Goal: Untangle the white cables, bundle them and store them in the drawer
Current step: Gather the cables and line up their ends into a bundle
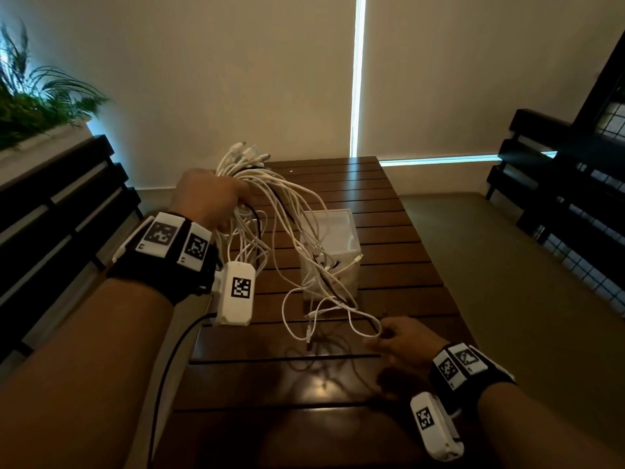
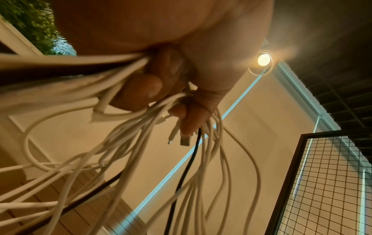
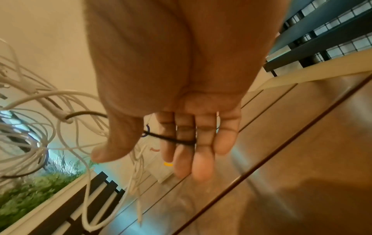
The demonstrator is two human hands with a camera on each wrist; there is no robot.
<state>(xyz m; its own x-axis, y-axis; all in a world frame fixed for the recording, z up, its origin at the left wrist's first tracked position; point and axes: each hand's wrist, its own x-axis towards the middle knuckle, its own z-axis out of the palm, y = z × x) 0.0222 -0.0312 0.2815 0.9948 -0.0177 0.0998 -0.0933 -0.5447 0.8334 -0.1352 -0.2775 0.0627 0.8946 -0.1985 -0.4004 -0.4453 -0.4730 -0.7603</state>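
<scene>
White cables [image 1: 270, 211] gripped in left hand [image 1: 206, 198], plug ends upward, loops hanging

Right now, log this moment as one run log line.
left hand: grips white cables raised above table | right hand: fingers straight, black band across them | white box: on table

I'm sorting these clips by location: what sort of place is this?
Probably a balcony or covered patio of a home or café, though that is uncertain. A slatted wooden table stands between dark slatted benches, with a planter of greenery at one side and a wire-grid panel by drawn roller blinds.
</scene>
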